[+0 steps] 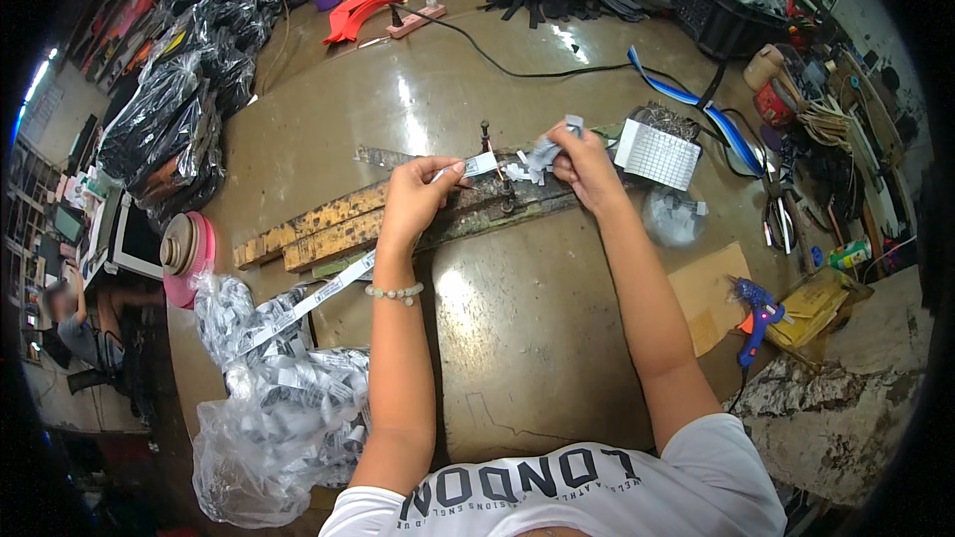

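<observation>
My left hand (413,201) pinches a white printed label strip (310,305), whose end pokes past the fingers. The strip's tail runs back under my left forearm to a clear plastic bag (284,408) of rolled labels. Just beyond the strip's end stands a thin upright rod fixture (487,147) on stained wooden bars (333,226). To its right, my right hand (587,171) is closed on several small grey-white label pieces (544,151). More cut pieces lie by the fixture, under that hand. My fingers partly hide how the pieces are gripped.
A white gridded box (657,154) and a clear bundle (673,217) sit to the right. Further right are a blue glue gun (758,323) and cardboard (708,298). A black cable (497,68) crosses the table's far side. Plastic-wrapped black goods (179,89) fill the left.
</observation>
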### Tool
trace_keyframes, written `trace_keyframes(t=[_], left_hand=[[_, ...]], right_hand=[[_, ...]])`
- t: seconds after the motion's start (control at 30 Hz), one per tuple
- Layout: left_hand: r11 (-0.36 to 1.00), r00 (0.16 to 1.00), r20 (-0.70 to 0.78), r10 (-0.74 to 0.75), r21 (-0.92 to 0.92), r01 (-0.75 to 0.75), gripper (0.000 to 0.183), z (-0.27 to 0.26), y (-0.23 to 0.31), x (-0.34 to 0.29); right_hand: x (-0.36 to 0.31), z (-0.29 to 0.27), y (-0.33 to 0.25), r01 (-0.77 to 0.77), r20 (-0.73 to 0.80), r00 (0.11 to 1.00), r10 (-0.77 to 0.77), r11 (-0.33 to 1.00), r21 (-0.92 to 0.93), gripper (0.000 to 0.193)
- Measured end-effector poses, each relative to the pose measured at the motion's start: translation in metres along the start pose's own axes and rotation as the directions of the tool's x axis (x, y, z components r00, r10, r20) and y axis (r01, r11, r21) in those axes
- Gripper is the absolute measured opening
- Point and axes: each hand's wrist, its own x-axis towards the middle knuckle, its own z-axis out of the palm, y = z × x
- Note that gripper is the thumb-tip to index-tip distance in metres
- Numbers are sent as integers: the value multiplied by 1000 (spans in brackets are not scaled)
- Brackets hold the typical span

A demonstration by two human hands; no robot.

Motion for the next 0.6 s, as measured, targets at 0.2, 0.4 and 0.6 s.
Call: trace_keyframes(t=[0.2,0.4,0.6], left_hand=[[1000,1000,20,17,0,-17,23,4,7,-2],[1000,1000,-1,25,4,-25,23,6,5,-1],[998,999,-21,32,53,-31,23,9,1,0]], right_hand=[[-5,20,1,64,60,996,-70,993,100,15],[-11,30,0,-185,244,954,176,983,12,24],[-10,35,8,-75,122,988,94,985,-155,18]])
